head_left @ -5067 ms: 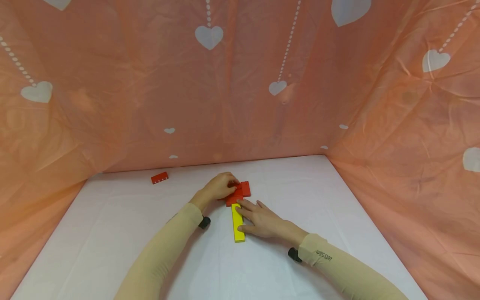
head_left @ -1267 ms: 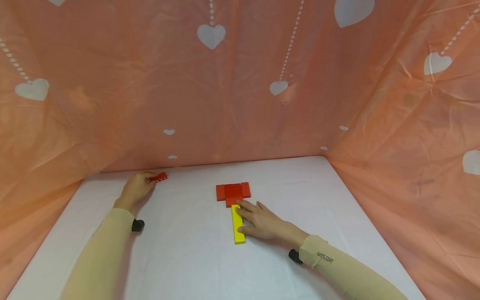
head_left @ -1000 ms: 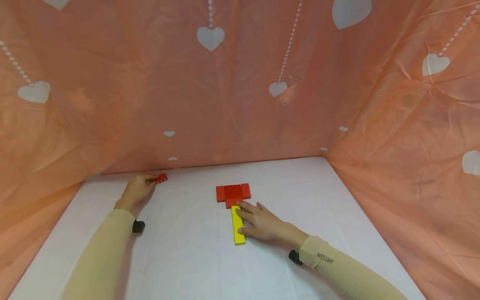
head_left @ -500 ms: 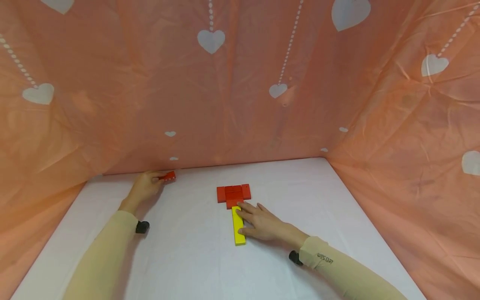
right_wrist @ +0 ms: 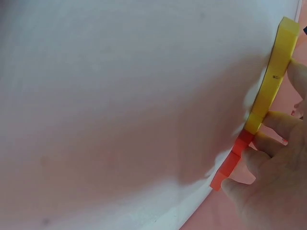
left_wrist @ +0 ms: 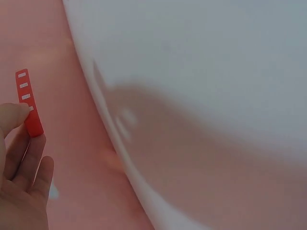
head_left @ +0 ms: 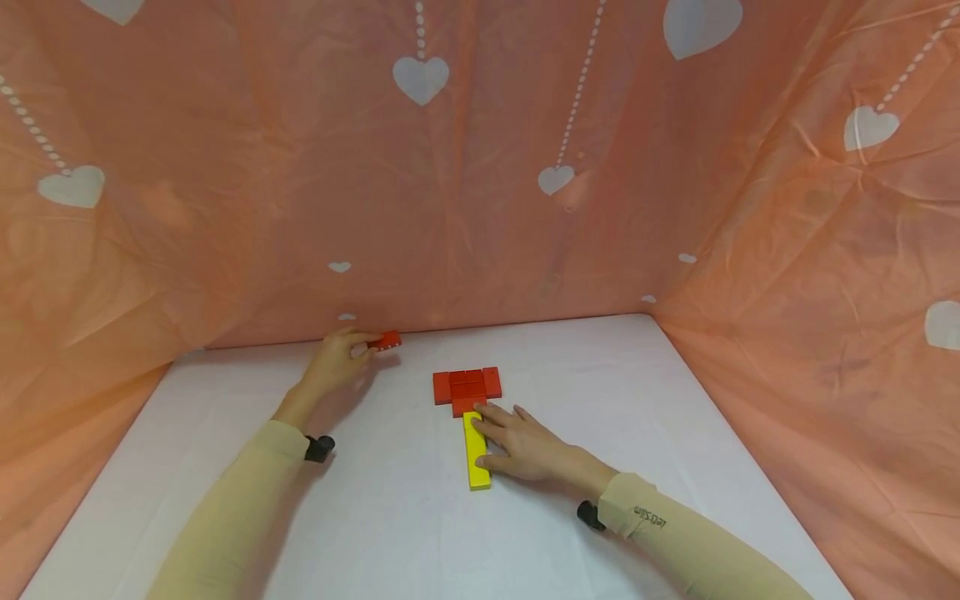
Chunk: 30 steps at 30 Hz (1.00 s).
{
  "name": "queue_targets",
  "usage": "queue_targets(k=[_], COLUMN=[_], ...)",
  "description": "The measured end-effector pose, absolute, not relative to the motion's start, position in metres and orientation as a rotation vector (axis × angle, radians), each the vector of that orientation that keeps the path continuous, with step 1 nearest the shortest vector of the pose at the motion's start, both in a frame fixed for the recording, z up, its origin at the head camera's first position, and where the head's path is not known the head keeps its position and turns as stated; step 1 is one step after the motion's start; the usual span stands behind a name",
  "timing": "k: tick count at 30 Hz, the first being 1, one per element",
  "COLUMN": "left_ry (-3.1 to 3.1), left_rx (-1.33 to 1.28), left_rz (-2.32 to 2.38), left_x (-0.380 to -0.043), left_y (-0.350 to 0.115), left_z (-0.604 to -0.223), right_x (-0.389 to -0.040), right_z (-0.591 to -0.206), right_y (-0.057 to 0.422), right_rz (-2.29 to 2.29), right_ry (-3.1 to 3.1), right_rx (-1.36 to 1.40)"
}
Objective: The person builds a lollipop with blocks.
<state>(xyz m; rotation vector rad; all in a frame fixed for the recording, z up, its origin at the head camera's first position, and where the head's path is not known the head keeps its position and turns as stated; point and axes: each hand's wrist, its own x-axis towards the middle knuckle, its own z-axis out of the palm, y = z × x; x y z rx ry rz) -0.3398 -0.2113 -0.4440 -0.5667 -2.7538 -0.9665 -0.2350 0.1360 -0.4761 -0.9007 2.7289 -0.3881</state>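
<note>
My left hand (head_left: 334, 362) pinches a flat red rectangular block (head_left: 388, 341) near the table's back edge. In the left wrist view the thumb lies on one face of that block (left_wrist: 24, 86), and a row of white rectangles runs along its side. Several red blocks (head_left: 467, 386) lie flat at mid-table, set edge to edge in a T-like shape. Below them a long yellow strip (head_left: 477, 458) continues the stem; the right wrist view shows a seam near the strip's red end. My right hand (head_left: 528, 443) has its fingers spread, touching the yellow strip and the lowest red block.
A white cloth (head_left: 360, 517) covers the table. Pink sheeting (head_left: 480, 208) with white hearts rises behind it and along both sides. A small black device (head_left: 320, 448) sits on the left wrist, another black device (head_left: 590, 515) on the right.
The left hand has left the T shape, whose left block is now uncovered, and gripped the loose red block at the back left. It has carried that block rightward. The right hand stays put.
</note>
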Motion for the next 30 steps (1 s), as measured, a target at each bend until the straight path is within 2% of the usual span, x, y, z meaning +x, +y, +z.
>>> queue_targets(k=[17, 30], left_ry=[-2.723, -2.868], left_rx=[-0.691, -0.738], left_rz=[-1.054, -1.054], left_x=[-0.346, -0.357], left_y=[-0.132, -0.101], left_z=[-0.458, -0.464], right_x=[-0.236, -0.237], right_z=[-0.477, -0.477], right_y=[0.137, 0.137], right_rz=[-0.377, -0.359], right_ry=[2.727, 2.728], right_rx=[-0.911, -0.915])
